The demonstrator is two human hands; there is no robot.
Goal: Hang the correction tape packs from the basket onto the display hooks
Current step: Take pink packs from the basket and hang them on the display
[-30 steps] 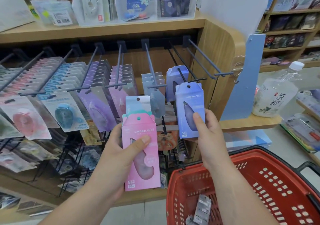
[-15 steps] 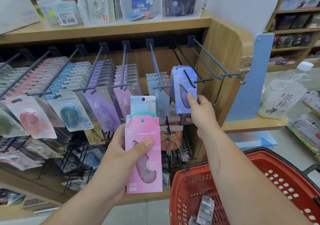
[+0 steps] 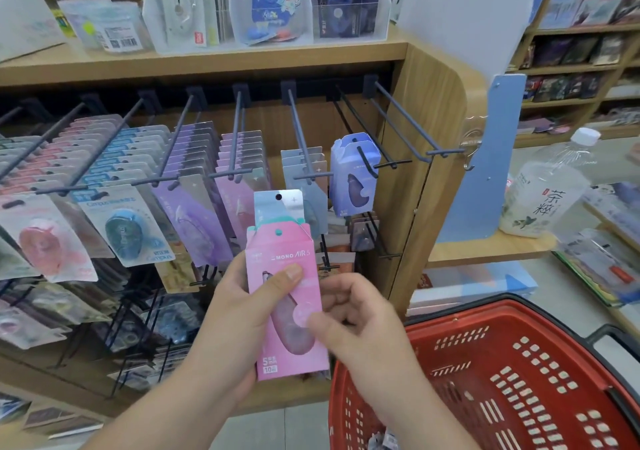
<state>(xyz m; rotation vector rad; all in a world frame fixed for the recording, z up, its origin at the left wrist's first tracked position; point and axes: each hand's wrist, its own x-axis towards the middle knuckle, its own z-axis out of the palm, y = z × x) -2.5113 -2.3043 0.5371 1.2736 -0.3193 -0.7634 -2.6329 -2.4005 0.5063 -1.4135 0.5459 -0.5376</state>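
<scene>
My left hand [image 3: 239, 314] grips the pink pack [image 3: 287, 297] just below the hooks; my right hand [image 3: 349, 325] curls at its edge, grip unclear. I'd pinch near its top, then thread the hook [image 3: 367, 163]

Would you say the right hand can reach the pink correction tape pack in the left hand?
Probably yes: the right hand sits beside the pink pack, nothing between; the left hand holds it, thumb over part of its front.
</scene>
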